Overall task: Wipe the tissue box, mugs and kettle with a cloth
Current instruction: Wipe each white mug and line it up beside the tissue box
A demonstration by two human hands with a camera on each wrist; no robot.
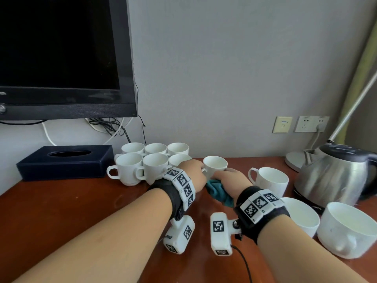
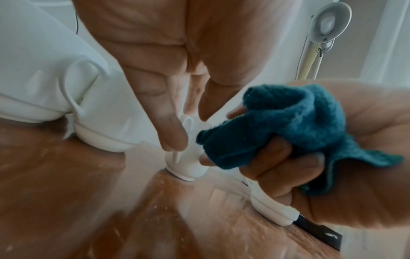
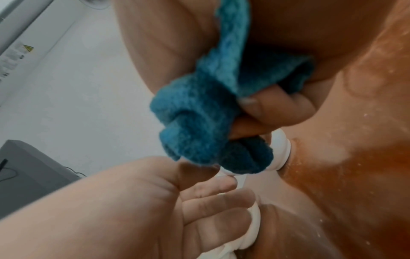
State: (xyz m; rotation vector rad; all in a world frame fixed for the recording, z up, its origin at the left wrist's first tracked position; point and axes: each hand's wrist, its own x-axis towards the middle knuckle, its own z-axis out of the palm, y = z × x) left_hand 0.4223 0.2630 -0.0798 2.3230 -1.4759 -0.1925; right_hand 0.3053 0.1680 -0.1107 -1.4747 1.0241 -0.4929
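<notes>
Wiping one white mug [image 1: 215,166] mid-surface, just right of six-mug cluster [image 1: 151,162]. Left hand [image 1: 192,174] pinching mug handle; right hand [image 1: 230,180] clutching bunched teal cloth [image 1: 218,192], pressing against mug side. Judging roughly midway: cluster probably finished, mugs right of held mug [image 1: 271,180] and kettle [image 1: 334,176] far right seemingly waiting. Tissue box [image 1: 65,162] sitting left of cluster, status unclear. Lamp pole [image 1: 355,107] leaning above kettle, crowding access.

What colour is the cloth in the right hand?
Teal blue cloth, shown best in the left wrist view.
</notes>
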